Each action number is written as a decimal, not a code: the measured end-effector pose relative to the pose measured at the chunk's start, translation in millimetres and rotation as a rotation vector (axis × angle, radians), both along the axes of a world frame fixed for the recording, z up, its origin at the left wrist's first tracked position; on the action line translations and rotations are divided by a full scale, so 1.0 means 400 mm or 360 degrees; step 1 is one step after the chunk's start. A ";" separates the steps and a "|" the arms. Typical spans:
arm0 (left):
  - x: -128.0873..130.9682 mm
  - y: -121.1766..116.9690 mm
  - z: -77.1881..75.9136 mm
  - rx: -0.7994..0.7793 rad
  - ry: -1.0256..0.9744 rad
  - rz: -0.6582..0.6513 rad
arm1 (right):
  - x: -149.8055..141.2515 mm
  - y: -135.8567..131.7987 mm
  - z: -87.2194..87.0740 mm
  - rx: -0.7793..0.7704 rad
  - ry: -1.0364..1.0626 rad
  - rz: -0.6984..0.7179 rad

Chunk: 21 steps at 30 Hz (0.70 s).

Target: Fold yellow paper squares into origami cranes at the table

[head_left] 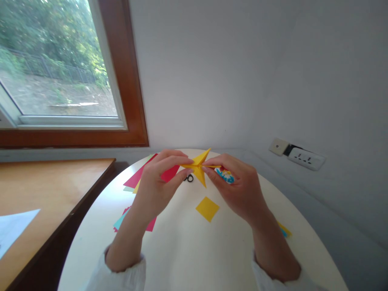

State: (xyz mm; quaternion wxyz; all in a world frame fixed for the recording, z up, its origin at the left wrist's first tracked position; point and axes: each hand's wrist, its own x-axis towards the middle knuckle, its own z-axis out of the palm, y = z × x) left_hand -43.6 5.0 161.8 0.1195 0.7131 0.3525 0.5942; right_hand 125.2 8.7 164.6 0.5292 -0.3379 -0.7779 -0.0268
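Note:
A folded yellow paper shape (199, 165) with pointed flaps is held up between my two hands above the far part of the table. My left hand (162, 178) pinches its left flap between thumb and fingers. On the other side, the thumb and fingers of my right hand (238, 182) close on the right flap. One point sticks up and another hangs down between the hands. Below it, a flat yellow paper square (207, 209) lies on the white table. The black scissor handles (190, 178) show just beneath the left fingertips; the blades are hidden.
Red paper sheets (139, 176) lie at the table's back left, with smaller pink and blue papers (121, 219) nearer. Blue cut paper pieces (226, 176) sit behind my right hand. A wooden desk (60, 182) stands at left; a wall socket (306, 158) is at right.

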 end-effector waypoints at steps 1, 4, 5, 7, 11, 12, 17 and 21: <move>0.003 -0.003 0.002 0.0024 0.0059 0.0013 | -0.001 -0.002 0.000 0.0003 -0.0003 0.0008; 0.012 -0.008 0.004 0.0086 0.0128 0.0052 | -0.004 -0.006 0.002 0.0007 -0.0017 0.0012; 0.014 -0.008 0.004 0.0105 0.0127 0.0070 | -0.004 -0.007 0.002 0.0006 -0.0021 0.0008; 0.017 -0.009 0.003 0.0141 0.0111 0.0100 | -0.004 -0.006 0.003 -0.0001 -0.0016 0.0006; 0.019 -0.009 0.002 0.0236 0.0116 0.0160 | -0.005 -0.006 0.003 -0.0039 0.0025 0.0015; 0.019 -0.009 0.002 0.0262 0.0134 0.0173 | -0.005 -0.006 0.003 -0.0045 0.0034 0.0015; 0.021 -0.009 0.001 0.0367 0.0220 0.0212 | -0.005 -0.007 0.002 -0.0059 0.0054 0.0024; 0.021 -0.003 -0.004 0.0434 0.0192 0.0307 | -0.006 -0.005 -0.003 -0.0064 0.0071 0.0052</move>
